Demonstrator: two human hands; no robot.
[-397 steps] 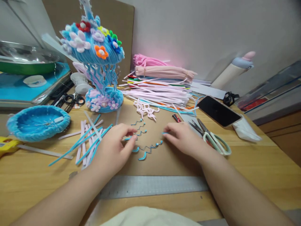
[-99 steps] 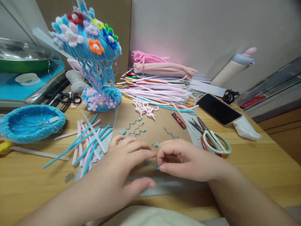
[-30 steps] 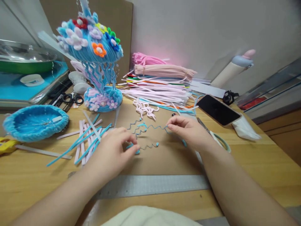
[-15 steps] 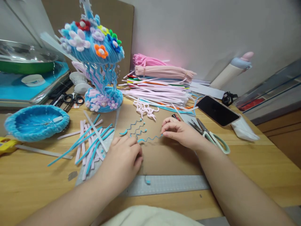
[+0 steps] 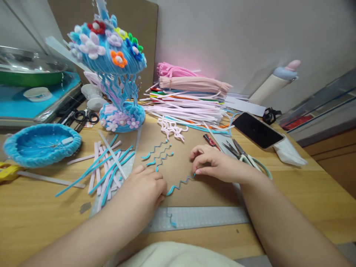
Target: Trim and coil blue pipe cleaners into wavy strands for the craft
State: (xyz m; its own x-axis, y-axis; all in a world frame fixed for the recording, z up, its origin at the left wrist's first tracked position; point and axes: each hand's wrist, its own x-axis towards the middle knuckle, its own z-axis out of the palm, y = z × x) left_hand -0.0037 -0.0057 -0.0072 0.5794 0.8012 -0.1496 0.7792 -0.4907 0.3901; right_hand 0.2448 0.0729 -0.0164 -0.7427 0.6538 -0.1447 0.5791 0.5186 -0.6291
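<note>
**Wavy blue strand stretched between two hands on the card sheet**

The brown card sheet [image 5: 194, 189] lies on the wooden table [image 5: 306, 200], and on it both hands work one wavy blue pipe cleaner [image 5: 180, 183]. Half a second ago that strand lay farther from the person, running almost level from the right fingertips to a point just past the left knuckles. It now sits closer to the body and slopes, so the pair of hands has drawn it down the sheet, clear of the three finished curls [image 5: 158, 154] that lie just beyond the left hand.

The strand's long axis runs on a slant. Its higher, thin end points toward the right hand [image 5: 214, 165]; its lower, thicker end points toward the left hand [image 5: 146, 187].

The right hand pinches the thin end between thumb and forefinger, the other fingers curled in. The left hand rests knuckles-up with the fingers folded down at the strand's other end. Whether it actually grips that end cannot be told, since the fingers hide the tip.

Nearer the person than the left hand, a short blue offcut [image 5: 171, 221] lies on the grey cutting mat [image 5: 211, 217]. Just beyond the right hand lie the scissors [image 5: 250, 159]. Well past both hands stands the blue flowered ornament [image 5: 114, 74].
</note>
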